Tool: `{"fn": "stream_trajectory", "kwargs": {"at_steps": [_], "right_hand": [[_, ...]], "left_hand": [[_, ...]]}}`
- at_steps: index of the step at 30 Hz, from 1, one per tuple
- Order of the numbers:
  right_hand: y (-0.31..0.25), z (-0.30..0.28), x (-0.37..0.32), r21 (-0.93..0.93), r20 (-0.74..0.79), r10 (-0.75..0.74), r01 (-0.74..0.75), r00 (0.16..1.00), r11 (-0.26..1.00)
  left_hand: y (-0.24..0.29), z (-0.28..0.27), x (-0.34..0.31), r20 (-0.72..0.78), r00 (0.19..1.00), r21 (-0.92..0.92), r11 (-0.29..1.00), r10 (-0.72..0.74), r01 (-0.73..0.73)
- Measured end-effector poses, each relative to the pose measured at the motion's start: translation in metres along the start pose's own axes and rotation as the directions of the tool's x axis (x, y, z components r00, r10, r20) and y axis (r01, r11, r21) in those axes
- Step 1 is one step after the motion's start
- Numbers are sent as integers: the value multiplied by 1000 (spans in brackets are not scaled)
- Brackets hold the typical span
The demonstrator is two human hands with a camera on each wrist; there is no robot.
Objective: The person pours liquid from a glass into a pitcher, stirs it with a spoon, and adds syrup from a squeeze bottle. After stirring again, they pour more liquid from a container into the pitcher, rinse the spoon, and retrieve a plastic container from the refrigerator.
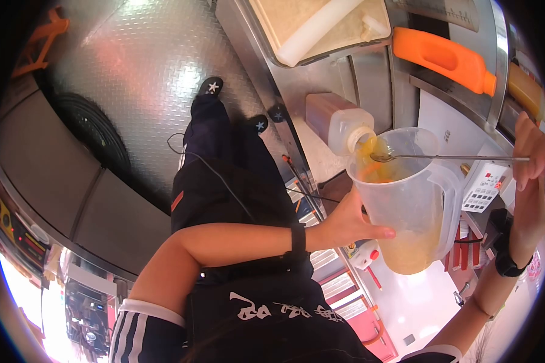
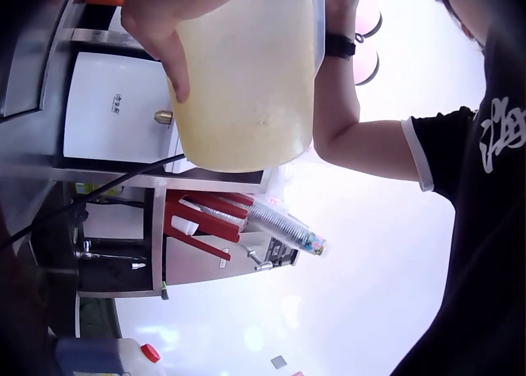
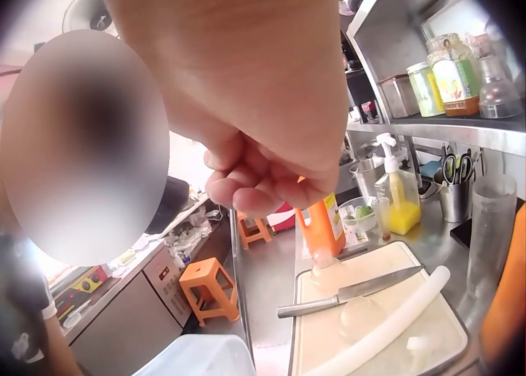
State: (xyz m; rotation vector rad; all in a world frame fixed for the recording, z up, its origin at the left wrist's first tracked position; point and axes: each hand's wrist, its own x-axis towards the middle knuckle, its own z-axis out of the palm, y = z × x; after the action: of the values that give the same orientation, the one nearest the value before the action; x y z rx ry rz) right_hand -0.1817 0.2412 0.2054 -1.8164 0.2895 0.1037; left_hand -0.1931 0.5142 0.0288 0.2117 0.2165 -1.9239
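Observation:
My left hand (image 1: 345, 225) grips a translucent plastic pitcher (image 1: 399, 209), its thumb lying along the side. Pale yellow liquid shows in the lower part of the pitcher, and yellow-orange bits or residue line the inside near the rim. Over the mouth lies a long-handled metal spoon (image 1: 454, 158), its bowl just inside the rim. My right hand (image 1: 528, 151) holds the far end of the spoon's handle; in the right wrist view its fingers are curled and the spoon is out of sight. A clear bottle with brownish liquid (image 1: 336, 121) overlaps the pitcher's rim in the head view.
A cutting board (image 3: 316, 335) bears a knife (image 3: 349, 294) and a long white rod (image 3: 394, 327). Close by stand an orange bottle (image 1: 445, 57) and a pump bottle (image 3: 403, 207) of yellow liquid. A machine with a keypad (image 1: 484, 186) sits beside the pitcher. An orange stool (image 3: 207, 286) stands on the floor.

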Motion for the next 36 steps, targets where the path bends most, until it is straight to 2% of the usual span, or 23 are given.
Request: {"fn": "stream_trajectory", "kwargs": {"at_steps": [3,5,7,9,11,12,13,14,15,16,17,18,20,24,27,28,31,32,34,35,36], "right_hand": [[10,6,3,61,-58,59,-55,997,997],[22,2,3,-8,-88,-18,17,996,1000],[9,14,12,-77,-101,29,-37,994,996],[4,10,13,-149,-119,80,-98,990,984],[16,-8,17,102,-14,85,-83,996,991],[10,0,16,97,-18,88,-86,996,992],[4,15,17,109,-348,342,-324,873,940],[0,26,20,201,-623,518,-520,586,830],[1,29,27,201,-628,516,-519,583,831],[5,27,36,214,-457,639,-621,619,754],[10,24,42,201,-268,742,-717,615,667],[17,19,41,202,-269,742,-717,614,667],[32,11,33,141,-18,715,-706,699,694],[29,36,32,35,69,713,-716,698,698],[36,46,27,39,244,760,-789,603,614],[37,48,27,38,246,762,-791,599,610],[35,57,28,-13,351,802,-854,483,520],[38,59,26,-13,354,802,-856,480,517],[46,63,20,15,439,716,-802,542,598],[46,69,17,96,437,694,-797,572,597],[44,71,18,94,440,696,-800,568,593]], "left_hand": [[0,0,0,-1,1000,21,1000,-14,14],[0,-1,1,5,1000,48,999,0,0],[0,-1,2,30,1000,63,998,3,-5],[1,-1,0,-8,1000,61,998,5,-5],[2,-2,0,2,1000,79,997,-7,7],[1,-2,0,-3,1000,106,994,-8,9],[-1,-3,0,-17,1000,69,998,4,-3],[-2,-3,1,-13,1000,73,997,2,-1],[-4,-5,2,-19,1000,92,996,22,-21],[-4,-6,2,-26,999,111,993,43,-40],[-4,-6,2,-24,999,113,993,40,-37],[-4,-6,2,-28,997,134,988,79,-74],[-4,-8,2,-33,992,154,982,119,-113],[-4,-11,2,-2,991,222,966,136,-132],[-2,-10,3,12,983,271,946,182,-179],[-1,-10,3,12,979,292,936,201,-196],[1,-13,3,14,982,360,915,187,-179],[1,-14,3,11,983,357,917,185,-177],[0,-17,4,27,965,506,829,261,-238],[0,-19,5,25,965,502,831,261,-238],[0,-21,5,40,970,493,840,238,-226]]}}
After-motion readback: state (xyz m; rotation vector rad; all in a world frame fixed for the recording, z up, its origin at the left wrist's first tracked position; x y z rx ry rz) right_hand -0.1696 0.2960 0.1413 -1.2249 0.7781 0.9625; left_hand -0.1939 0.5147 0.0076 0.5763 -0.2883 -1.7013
